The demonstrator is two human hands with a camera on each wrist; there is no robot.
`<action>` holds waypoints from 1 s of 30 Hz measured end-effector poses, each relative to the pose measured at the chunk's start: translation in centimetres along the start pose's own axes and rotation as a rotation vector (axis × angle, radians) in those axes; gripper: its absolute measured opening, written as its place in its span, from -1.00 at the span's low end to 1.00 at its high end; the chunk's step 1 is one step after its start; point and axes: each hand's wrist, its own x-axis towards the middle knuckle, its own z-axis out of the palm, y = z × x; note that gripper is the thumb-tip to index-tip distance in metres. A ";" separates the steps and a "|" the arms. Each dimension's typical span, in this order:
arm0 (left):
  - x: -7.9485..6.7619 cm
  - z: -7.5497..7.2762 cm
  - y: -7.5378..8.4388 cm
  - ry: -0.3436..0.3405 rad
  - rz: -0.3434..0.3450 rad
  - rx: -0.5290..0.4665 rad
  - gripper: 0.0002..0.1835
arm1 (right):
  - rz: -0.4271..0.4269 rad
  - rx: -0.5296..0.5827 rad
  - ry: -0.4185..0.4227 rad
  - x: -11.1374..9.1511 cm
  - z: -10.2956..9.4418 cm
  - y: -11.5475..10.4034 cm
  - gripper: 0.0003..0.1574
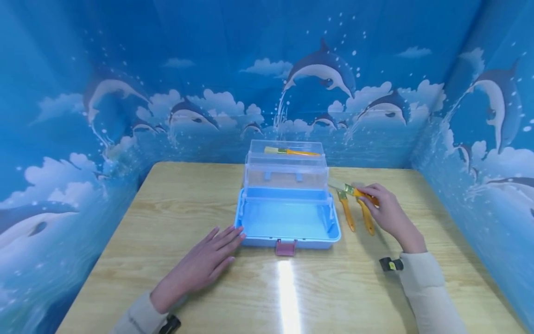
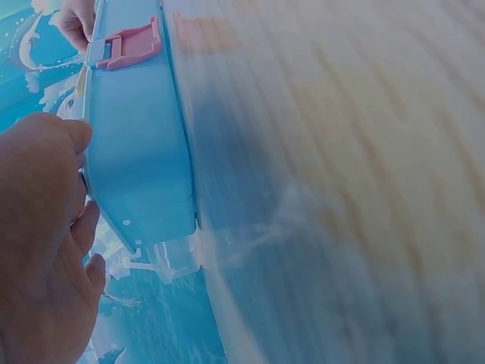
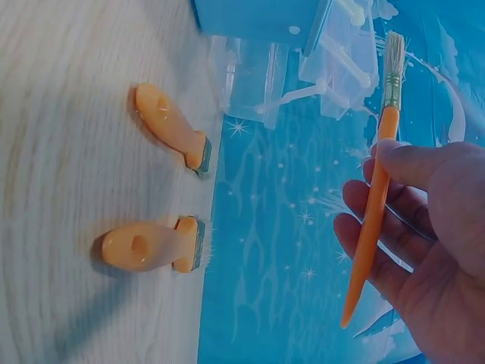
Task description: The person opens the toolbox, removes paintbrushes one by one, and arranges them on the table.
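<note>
My right hand (image 1: 385,208) pinches the orange handle of a paintbrush (image 3: 377,197) between thumb and fingers, its pale bristles pointing toward the box. In the head view it is raised above two other paintbrushes, one (image 1: 347,212) beside the box and another (image 1: 366,217) further right, both lying on the table. The blue toolbox (image 1: 288,220) stands open with its pink latch (image 1: 285,248) at the front. Another paintbrush (image 1: 298,152) lies in the upper clear tray (image 1: 254,160). My left hand (image 1: 204,262), fingers extended, touches the box's front left corner.
The wood-grain table (image 1: 179,199) runs back to a blue dolphin-print curtain (image 1: 208,69), which also hangs along both sides. Clear trays rise on hinged arms at the back of the box. A bright reflection crosses the table in front of it.
</note>
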 end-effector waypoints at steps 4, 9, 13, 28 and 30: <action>0.1 0.0 0.0 -0.009 -0.002 -0.003 -0.37 | 0.019 -0.008 -0.004 -0.3 -0.2 0.2 -0.62; 0.1 0.0 -0.1 -0.024 -0.008 -0.008 -0.36 | 0.047 -0.018 -0.007 -0.7 -0.4 0.5 -0.61; 0.0 0.0 -0.1 -0.033 -0.007 -0.007 -0.35 | 0.056 -0.028 -0.003 -1.0 -0.7 1.1 -0.62; 0.3 -0.1 -0.3 0.048 0.040 0.040 -0.33 | 0.100 -0.015 0.061 -1.8 -1.8 2.4 -0.61; 0.3 0.0 -0.3 0.047 0.044 0.038 -0.33 | 0.112 -0.015 0.067 -2.0 -1.8 2.5 -0.62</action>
